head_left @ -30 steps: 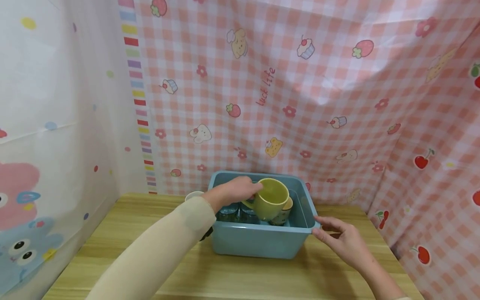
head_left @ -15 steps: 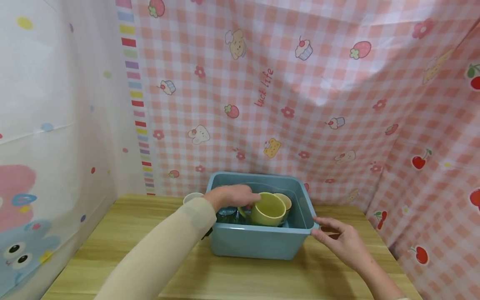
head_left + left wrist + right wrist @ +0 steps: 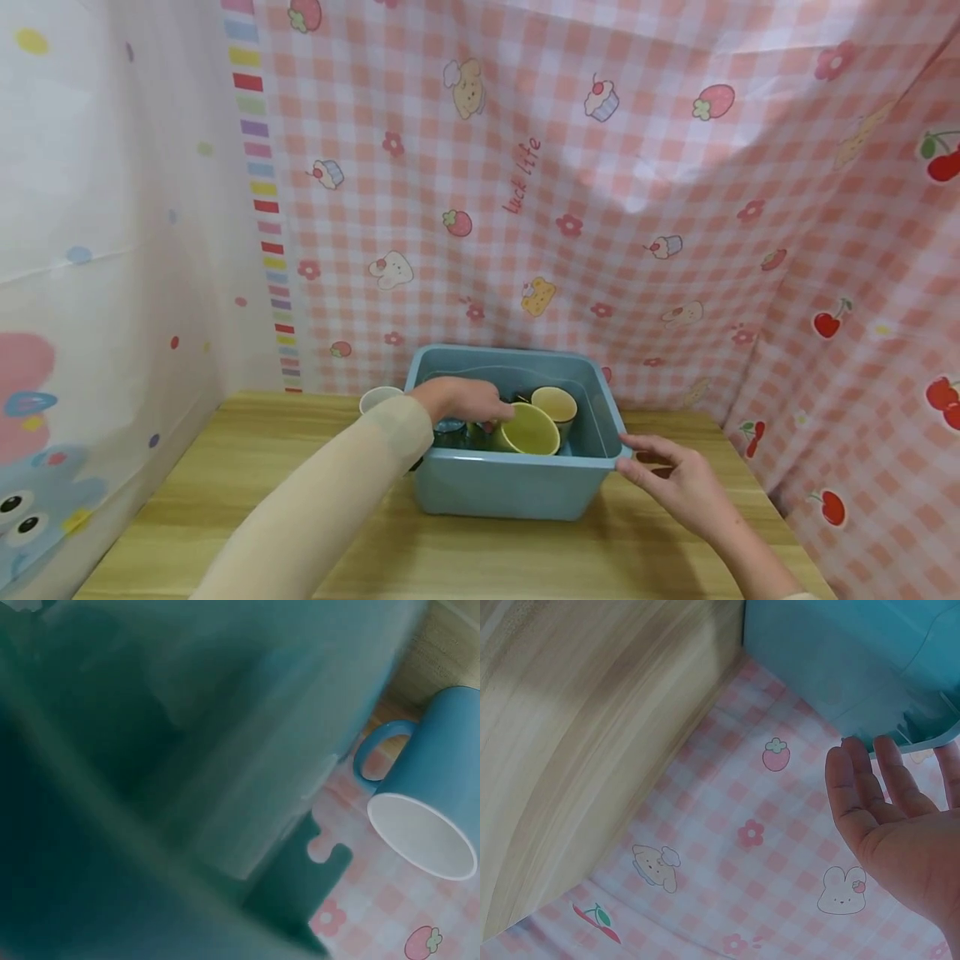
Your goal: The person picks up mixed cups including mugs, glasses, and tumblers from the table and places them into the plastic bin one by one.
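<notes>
My left hand [image 3: 467, 399] reaches into a blue plastic bin [image 3: 510, 492] and holds a yellow-green mug [image 3: 531, 431] on its handle side. The mug sits low in the bin, its mouth facing up and tilted towards me. Just behind it stands a cream-coloured cup [image 3: 555, 405]. Dark glass cups [image 3: 450, 433] lie partly hidden under the left hand. At the bin's front right corner, my right hand [image 3: 678, 479] grips the rim between thumb and fingers. The right wrist view shows its fingertips [image 3: 838, 761] against the rim's underside. Blurred bin plastic fills much of the left wrist view.
A blue mug [image 3: 442, 750] with a white inside stands left of the bin; only its white rim [image 3: 381, 398] shows in the head view. The wooden table [image 3: 300, 467] extends in front of the bin. Checked cloth [image 3: 487, 250] hangs close behind.
My left hand has lowered the yellow-green mug from above the rim into the bin, moving slightly left. More of the cream-coloured cup shows now. The right hand stays on the rim.
</notes>
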`<control>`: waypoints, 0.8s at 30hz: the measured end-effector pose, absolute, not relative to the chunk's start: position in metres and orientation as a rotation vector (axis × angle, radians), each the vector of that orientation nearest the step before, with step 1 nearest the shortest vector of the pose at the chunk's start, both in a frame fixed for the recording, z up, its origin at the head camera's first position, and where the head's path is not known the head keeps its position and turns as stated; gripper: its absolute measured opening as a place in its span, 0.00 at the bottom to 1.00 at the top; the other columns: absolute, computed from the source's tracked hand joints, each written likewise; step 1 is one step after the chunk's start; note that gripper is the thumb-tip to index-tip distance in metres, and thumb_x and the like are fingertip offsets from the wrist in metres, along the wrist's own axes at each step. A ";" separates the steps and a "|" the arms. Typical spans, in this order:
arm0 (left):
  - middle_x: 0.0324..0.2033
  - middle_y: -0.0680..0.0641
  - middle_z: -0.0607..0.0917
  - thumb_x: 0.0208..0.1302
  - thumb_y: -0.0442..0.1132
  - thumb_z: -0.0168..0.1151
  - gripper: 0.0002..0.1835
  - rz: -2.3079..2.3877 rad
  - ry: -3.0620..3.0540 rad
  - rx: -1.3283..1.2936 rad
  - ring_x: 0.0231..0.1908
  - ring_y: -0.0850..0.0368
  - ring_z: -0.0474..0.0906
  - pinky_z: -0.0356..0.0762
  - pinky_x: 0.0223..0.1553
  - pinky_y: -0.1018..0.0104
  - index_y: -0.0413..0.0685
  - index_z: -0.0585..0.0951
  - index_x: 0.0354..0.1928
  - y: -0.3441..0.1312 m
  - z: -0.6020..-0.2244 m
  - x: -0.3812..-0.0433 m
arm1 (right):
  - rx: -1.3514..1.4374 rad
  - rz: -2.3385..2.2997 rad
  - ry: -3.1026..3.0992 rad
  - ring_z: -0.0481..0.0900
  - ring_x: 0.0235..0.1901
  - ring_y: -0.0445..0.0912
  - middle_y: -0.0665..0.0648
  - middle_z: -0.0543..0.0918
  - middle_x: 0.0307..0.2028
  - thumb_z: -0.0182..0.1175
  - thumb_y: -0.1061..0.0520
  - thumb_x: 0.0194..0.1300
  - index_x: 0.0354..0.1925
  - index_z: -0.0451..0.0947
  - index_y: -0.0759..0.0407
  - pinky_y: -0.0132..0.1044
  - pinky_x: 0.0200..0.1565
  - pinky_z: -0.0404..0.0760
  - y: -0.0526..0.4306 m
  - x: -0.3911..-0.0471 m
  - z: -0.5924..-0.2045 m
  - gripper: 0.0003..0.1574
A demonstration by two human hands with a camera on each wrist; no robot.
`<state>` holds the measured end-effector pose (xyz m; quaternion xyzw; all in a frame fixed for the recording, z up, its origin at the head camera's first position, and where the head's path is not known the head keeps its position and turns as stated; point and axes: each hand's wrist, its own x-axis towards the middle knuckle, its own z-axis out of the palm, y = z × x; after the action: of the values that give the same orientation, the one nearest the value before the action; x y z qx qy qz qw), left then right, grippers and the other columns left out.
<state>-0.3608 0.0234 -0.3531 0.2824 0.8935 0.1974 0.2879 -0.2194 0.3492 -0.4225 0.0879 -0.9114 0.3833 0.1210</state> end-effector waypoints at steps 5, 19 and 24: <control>0.37 0.50 0.82 0.81 0.52 0.48 0.21 0.462 2.350 0.774 0.43 0.53 0.78 0.71 0.50 0.59 0.49 0.83 0.35 0.027 -0.358 -0.366 | 0.261 1.116 -2.658 0.89 0.52 0.48 0.61 0.90 0.58 0.71 0.47 0.72 0.65 0.85 0.55 0.32 0.47 0.89 0.349 -0.219 -0.423 0.27; 0.31 0.51 0.73 0.80 0.49 0.48 0.19 0.276 2.383 0.759 0.42 0.53 0.74 0.69 0.50 0.56 0.53 0.75 0.28 0.033 -0.374 -0.362 | 0.273 1.106 -2.662 0.89 0.53 0.55 0.62 0.90 0.58 0.70 0.47 0.73 0.65 0.85 0.55 0.33 0.46 0.90 0.350 -0.220 -0.423 0.27; 0.32 0.52 0.76 0.80 0.51 0.48 0.21 0.169 2.454 0.772 0.50 0.51 0.79 0.70 0.70 0.45 0.55 0.73 0.25 0.034 -0.376 -0.359 | 0.273 1.115 -2.668 0.89 0.54 0.59 0.62 0.89 0.59 0.70 0.46 0.73 0.65 0.85 0.55 0.29 0.46 0.89 0.350 -0.219 -0.424 0.27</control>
<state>-0.3585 0.0343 -0.3764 0.2877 0.9143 0.0631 0.2780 -0.2190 0.3498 -0.4237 0.0935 -0.9121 0.3811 0.1185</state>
